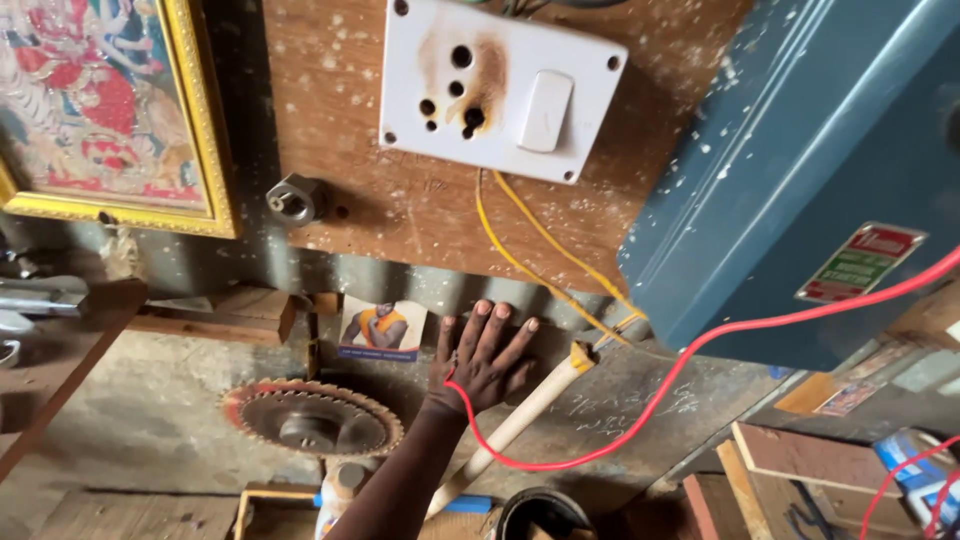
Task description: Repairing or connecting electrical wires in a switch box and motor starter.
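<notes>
- Hand (483, 358): one only in view, which side cannot be told; fingers (478, 325) spread flat on the grey wall (160, 400), grasping nothing.
- Red wire (640, 415): loops across the wrist.
- Wooden handle (520, 420): just right of the hand, slanted.
- Picture card (382, 328): just left.
- Saw blade (312, 420): lower left.
- Above: wooden board (330, 120), scorched white socket plate (497, 85), blue metal box (800, 170).

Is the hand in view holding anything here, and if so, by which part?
Nothing is held. The hand lies flat, fingers spread, against the wall below the wooden board; the red wire passes beside its thumb, ungripped. Which hand it is cannot be told.
</notes>
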